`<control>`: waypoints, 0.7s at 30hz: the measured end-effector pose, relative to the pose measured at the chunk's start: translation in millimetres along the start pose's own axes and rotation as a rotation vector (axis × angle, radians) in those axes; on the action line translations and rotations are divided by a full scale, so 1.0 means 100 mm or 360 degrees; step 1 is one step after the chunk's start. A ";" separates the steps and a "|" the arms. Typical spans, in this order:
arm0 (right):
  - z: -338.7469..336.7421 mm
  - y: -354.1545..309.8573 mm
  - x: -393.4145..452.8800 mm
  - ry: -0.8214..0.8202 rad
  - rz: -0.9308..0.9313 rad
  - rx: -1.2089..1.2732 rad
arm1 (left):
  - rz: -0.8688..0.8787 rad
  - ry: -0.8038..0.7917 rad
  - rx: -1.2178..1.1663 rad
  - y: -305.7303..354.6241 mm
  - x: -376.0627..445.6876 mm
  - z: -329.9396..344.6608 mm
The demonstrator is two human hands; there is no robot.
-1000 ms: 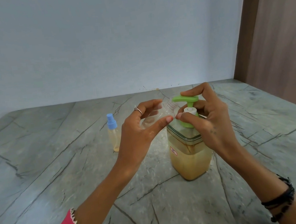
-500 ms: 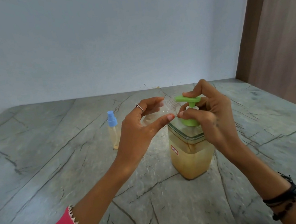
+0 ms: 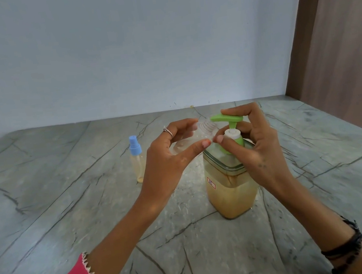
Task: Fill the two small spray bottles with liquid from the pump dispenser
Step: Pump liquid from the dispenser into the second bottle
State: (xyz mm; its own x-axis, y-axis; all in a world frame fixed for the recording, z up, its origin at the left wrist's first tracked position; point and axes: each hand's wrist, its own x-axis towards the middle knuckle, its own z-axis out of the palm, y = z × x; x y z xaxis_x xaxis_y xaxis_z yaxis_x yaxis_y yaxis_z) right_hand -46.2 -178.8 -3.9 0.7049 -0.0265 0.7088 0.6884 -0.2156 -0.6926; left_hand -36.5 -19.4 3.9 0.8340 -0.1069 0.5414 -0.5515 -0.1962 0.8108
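Note:
A square clear pump dispenser (image 3: 231, 193) holding amber liquid stands on the stone counter (image 3: 69, 209), topped by a green pump head (image 3: 226, 118). My left hand (image 3: 171, 158) holds a small clear spray bottle (image 3: 194, 135), uncapped and tilted, its threaded neck just under the green spout. My right hand (image 3: 255, 147) rests on the pump, fingers on the green head, and pinches a small white cap (image 3: 232, 133) against the pump neck. A second small spray bottle (image 3: 138, 163) with a blue spray top stands upright to the left, filled with pale yellow liquid.
A pale blue wall runs along the counter's far edge. A brown wooden panel (image 3: 336, 47) rises at the right. Bare grey veined stone spreads on all sides of the dispenser.
The green pump head has risen between the earlier frames and now, my right fingers rising with it. My left hand keeps the clear bottle at the spout.

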 end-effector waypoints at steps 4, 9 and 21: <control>0.00 0.01 -0.02 0.0000 -0.0017 0.0011 | -0.0001 0.0001 0.0008 0.00 0.01 0.00; 0.00 0.00 -0.01 -0.0001 -0.0023 0.0008 | -0.0012 0.0004 -0.0024 0.02 0.01 0.00; 0.00 -0.03 0.06 0.0070 0.0086 0.0062 | -0.0030 0.0011 -0.0044 0.03 0.01 0.02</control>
State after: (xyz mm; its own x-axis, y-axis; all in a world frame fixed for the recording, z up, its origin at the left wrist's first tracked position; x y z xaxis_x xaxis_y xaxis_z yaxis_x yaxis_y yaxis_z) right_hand -43.7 -178.3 2.1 0.7335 -0.0803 0.6750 0.6563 -0.1749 -0.7340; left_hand -37.2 -21.7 6.8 0.8442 -0.0964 0.5272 -0.5359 -0.1710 0.8268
